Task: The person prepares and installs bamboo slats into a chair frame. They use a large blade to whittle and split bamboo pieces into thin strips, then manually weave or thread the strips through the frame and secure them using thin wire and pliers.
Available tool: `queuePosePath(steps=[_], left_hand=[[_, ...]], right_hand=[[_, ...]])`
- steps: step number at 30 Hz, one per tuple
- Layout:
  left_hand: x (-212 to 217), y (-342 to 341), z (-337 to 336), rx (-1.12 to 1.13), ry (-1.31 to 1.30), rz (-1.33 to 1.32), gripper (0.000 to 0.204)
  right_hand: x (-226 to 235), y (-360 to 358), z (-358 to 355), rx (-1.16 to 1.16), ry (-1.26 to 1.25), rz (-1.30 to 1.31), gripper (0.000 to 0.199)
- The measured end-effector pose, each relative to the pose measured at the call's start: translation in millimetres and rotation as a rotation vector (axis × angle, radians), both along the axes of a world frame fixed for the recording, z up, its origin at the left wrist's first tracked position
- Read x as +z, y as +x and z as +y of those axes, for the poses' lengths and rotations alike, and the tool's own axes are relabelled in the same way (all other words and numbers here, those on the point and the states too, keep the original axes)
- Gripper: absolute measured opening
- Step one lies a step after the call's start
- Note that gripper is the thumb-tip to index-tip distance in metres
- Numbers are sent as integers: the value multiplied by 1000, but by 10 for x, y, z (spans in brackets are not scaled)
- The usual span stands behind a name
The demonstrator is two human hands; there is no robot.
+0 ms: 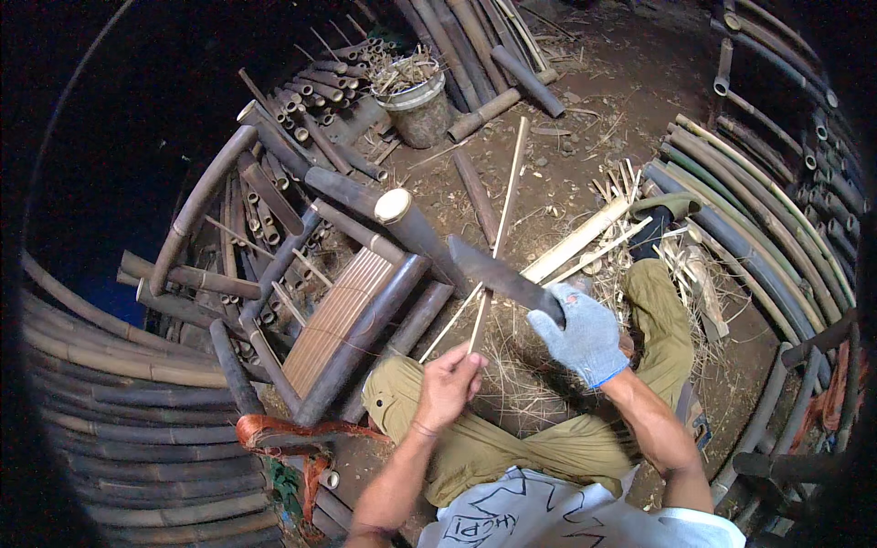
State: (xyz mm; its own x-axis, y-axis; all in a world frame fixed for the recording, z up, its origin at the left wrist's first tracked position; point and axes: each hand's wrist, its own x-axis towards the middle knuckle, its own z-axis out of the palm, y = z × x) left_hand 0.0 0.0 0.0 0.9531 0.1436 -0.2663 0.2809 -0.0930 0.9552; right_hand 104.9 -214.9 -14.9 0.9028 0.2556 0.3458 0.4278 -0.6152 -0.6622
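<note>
My left hand [449, 387] is bare and pinches the near end of a long, thin bamboo strip [511, 187], which points up and away from me. In a grey glove with a blue cuff, my right hand [582, 334] is wrapped round the handle of a broad, dark-bladed machete [493, 272]. The blade lies across the strip near its middle; whether it cuts into it I cannot tell. Beside the blade, a wide split bamboo slat [580, 239] slants toward the upper right. The machete's handle is mostly hidden in the glove.
Left of my hands stands a dark bamboo frame with a slatted panel [343, 320]. A bucket of shavings [416, 100] is at the back. Bamboo poles [749, 228] are stacked at right, more [155, 420] at left. Orange cord [283, 429] hangs by my left knee; shavings [521, 374] litter the ground.
</note>
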Motion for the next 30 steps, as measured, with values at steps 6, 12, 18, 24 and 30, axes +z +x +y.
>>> queuePosePath(steps=[6, 12, 18, 24, 30], left_hand=[[12, -6, -264, 100, 179, -87, 22], [-42, -104, -116, 88, 345, -234, 20], [-63, -525, -145, 13, 406, -121, 28], [-72, -1159, -2, -116, 373, -75, 29], [-84, -1760, 244, -55, 310, -95, 30]], right_hand=[[109, -350, 76, 196, -135, 20, 38], [-40, -367, 282, 204, -103, 19, 46], [-17, 48, 186, -20, -185, 168, 49], [10, 578, -171, -138, -265, 210, 53], [64, 1223, -668, -283, -112, 141, 57]])
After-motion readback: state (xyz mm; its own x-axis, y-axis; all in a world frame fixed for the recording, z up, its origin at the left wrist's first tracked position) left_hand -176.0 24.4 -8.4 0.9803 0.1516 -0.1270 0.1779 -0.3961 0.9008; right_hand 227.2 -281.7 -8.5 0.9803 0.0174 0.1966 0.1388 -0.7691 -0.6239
